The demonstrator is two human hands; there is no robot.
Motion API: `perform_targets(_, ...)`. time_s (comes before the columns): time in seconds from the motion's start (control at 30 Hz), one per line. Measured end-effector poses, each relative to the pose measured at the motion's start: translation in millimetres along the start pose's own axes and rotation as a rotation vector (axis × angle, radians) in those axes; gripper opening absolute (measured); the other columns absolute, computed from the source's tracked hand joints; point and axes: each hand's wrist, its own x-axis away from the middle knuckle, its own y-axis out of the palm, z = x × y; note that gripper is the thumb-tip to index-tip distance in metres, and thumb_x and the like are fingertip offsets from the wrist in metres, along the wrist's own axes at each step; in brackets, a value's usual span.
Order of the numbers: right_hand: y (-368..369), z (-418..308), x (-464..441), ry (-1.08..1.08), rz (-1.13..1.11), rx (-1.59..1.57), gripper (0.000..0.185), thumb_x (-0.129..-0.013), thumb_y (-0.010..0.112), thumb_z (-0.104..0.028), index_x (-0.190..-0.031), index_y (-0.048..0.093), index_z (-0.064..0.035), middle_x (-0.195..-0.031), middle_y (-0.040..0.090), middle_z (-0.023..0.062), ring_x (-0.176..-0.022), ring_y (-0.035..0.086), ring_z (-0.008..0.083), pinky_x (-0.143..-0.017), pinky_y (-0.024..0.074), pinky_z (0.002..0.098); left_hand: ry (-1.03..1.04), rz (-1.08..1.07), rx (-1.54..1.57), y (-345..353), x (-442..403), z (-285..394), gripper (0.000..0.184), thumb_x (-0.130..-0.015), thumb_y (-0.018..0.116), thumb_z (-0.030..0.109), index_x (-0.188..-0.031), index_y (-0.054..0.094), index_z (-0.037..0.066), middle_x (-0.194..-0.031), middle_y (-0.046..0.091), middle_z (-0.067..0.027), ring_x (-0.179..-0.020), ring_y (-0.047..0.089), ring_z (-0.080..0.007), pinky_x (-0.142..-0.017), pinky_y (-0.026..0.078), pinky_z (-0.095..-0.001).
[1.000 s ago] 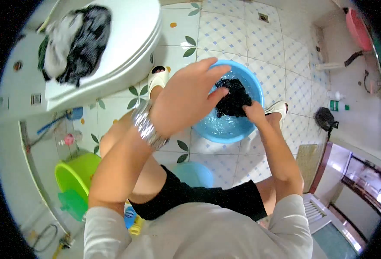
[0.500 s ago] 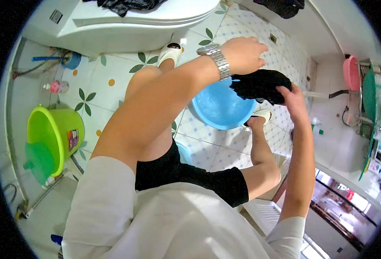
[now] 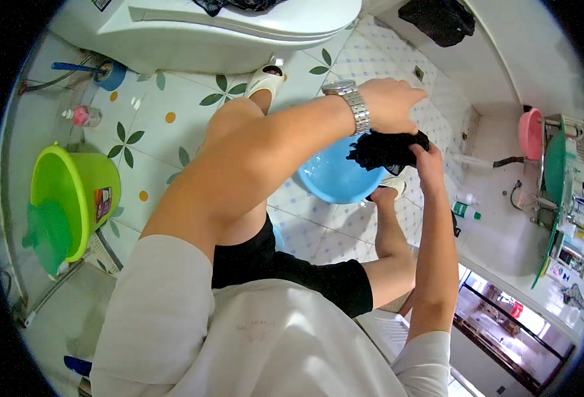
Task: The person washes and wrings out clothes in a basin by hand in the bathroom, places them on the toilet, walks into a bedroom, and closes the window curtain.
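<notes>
A black cloth (image 3: 386, 153) is hanging over the right part of a blue basin (image 3: 338, 188), where water is glinting. The right hand (image 3: 429, 164) is pinching the cloth's right end between thumb and fingers. The left hand (image 3: 391, 107), with a watch (image 3: 355, 107) on its wrist, is reaching across to the cloth, fingers bent; whether it is holding any fabric, I cannot tell. A toilet (image 3: 292, 33) is standing near the basin, and a green bucket (image 3: 103, 173) is sitting well apart, leftward.
</notes>
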Motion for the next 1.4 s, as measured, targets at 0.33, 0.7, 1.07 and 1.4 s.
perform_targets(0.33,-37.9,-76.6,48.6,-0.11,-0.069,-0.117,0.032,-0.081,0.065,-0.013,-0.106,0.06,0.0062,-0.093,0.066,0.0106,-0.084,0.063,0.0185,-0.076,0.0508,0.0324,0.2,0.076,0.212,59.8,-5.9,32.9,0.129,-0.054,0.087,0.046,-0.152,0.01,0.014,-0.153,0.025,-0.0229,-0.141,0.026,-0.0383,-0.114,0.016,-0.0579)
perform_targets(0.7,-25.3,-62.7,40.0,-0.207,-0.034,0.01,0.055,-0.085,0.067,-0.048,-0.102,0.065,0.0046,-0.094,0.067,0.0102,-0.086,0.06,0.0167,-0.08,0.0473,0.03,-0.057,0.227,0.431,87.6,-21.1,23.5,0.079,-0.069,0.083,0.022,-0.135,0.041,0.01,-0.112,0.065,-0.0195,-0.104,0.063,-0.0366,-0.088,0.051,-0.0423)
perform_targets(1.07,69.8,49.2,118.8,0.23,-0.29,-1.178,0.074,-0.093,0.042,-0.066,-0.121,0.055,0.0013,-0.108,0.063,0.0175,-0.096,0.063,0.0268,-0.092,0.0484,0.0396,-0.235,0.293,0.866,86.6,-39.6,24.4,0.043,-0.076,0.08,0.017,-0.109,0.059,-0.001,-0.101,0.068,-0.0105,-0.092,0.066,-0.019,-0.083,0.052,-0.0327)
perform_targets(1.4,97.7,31.6,48.0,0.045,0.061,-2.112,0.065,-0.095,0.032,-0.066,-0.133,0.049,-0.016,-0.128,0.057,0.0079,-0.116,0.055,0.0284,-0.103,0.0421,0.0462,-0.382,0.258,0.953,95.1,-5.8,55.7,0.025,-0.084,0.074,0.012,-0.103,0.061,0.001,-0.096,0.065,-0.0028,-0.085,0.06,-0.0118,-0.077,0.049,-0.0274)
